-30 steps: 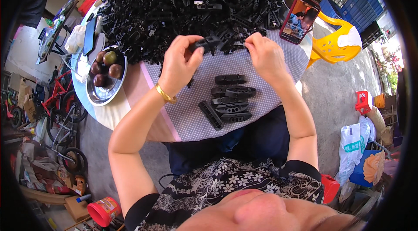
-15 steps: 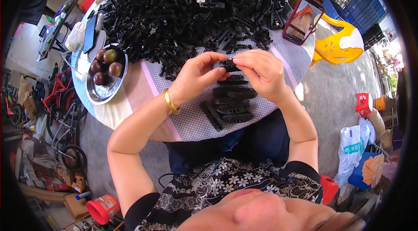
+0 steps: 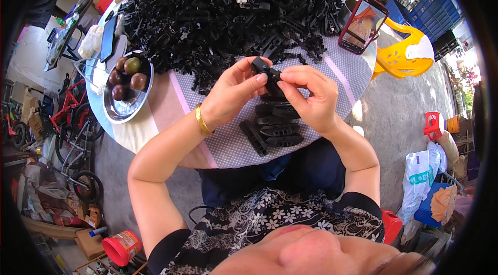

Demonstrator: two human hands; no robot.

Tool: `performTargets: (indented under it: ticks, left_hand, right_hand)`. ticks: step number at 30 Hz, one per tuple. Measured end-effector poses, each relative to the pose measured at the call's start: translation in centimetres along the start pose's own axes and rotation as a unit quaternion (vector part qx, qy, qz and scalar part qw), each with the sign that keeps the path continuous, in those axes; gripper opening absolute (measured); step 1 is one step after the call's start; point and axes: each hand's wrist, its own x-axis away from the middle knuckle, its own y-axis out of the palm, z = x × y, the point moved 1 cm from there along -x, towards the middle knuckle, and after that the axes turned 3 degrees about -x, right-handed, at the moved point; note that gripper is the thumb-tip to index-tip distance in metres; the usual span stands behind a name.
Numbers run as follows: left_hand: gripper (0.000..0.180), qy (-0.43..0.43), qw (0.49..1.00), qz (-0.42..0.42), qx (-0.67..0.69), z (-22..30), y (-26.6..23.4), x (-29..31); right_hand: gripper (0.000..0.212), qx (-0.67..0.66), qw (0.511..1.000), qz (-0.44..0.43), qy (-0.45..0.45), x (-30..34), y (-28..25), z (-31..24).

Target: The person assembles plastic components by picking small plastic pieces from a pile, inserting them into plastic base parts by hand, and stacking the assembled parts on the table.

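Note:
A black plastic part (image 3: pixel 267 74) is held up over the table between my two hands. My left hand (image 3: pixel 237 89) is closed on its left side, thumb on top; a gold bracelet (image 3: pixel 203 119) circles that wrist. The fingertips of my right hand (image 3: pixel 311 93) pinch at the part's right side; whether a second small piece is there I cannot make out. Just below my hands, several similar black parts (image 3: pixel 280 130) lie in a loose row on the dotted cloth. One of them (image 3: pixel 253 138) lies slanted at the row's left.
A big heap of black plastic parts (image 3: pixel 218 16) covers the table's far side. At left stand a metal plate of round dark fruit (image 3: pixel 122 112) and a blue-screened phone (image 3: pixel 108 39). A propped phone (image 3: pixel 362 24) is at the right edge, beside a yellow chair (image 3: pixel 404 54).
The black part in my hands has been turned from lying level to a steep tilt. My right fingers have shifted slightly down along it.

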Motion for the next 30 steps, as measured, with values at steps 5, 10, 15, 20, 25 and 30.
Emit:
performTargets:
  ticks: [5,10,15,20,25,30]
  left_hand:
    - [0.034,0.004,0.999,0.032,0.019,0.6,0.8,0.3]
    - [0.032,-0.101,0.995,-0.022,-0.008,0.8,0.1,0.4]
    - [0.031,-0.151,0.987,-0.005,-0.061,0.9,0.7,0.6]
    - [0.03,-0.176,0.976,-0.029,-0.121,2.0,0.5,0.7]
    - [0.034,-0.125,0.969,-0.054,-0.206,2.5,0.6,1.1]
    - [0.038,0.052,0.87,-0.016,-0.49,3.3,2.1,1.6]
  right_hand:
    - [0.012,0.043,0.998,0.029,-0.042,-0.5,-0.8,-0.5]
    - [0.016,0.069,0.989,-0.05,-0.119,-1.2,-1.2,-0.5]
    - [0.025,0.096,0.968,-0.125,-0.193,-0.8,-0.8,0.1]
    - [0.025,0.115,0.966,-0.134,-0.188,-0.6,-1.1,0.2]
    - [0.024,0.135,0.964,-0.151,-0.173,-0.6,-1.3,0.2]
    - [0.029,0.027,0.991,-0.12,0.054,-0.5,-1.2,0.0]
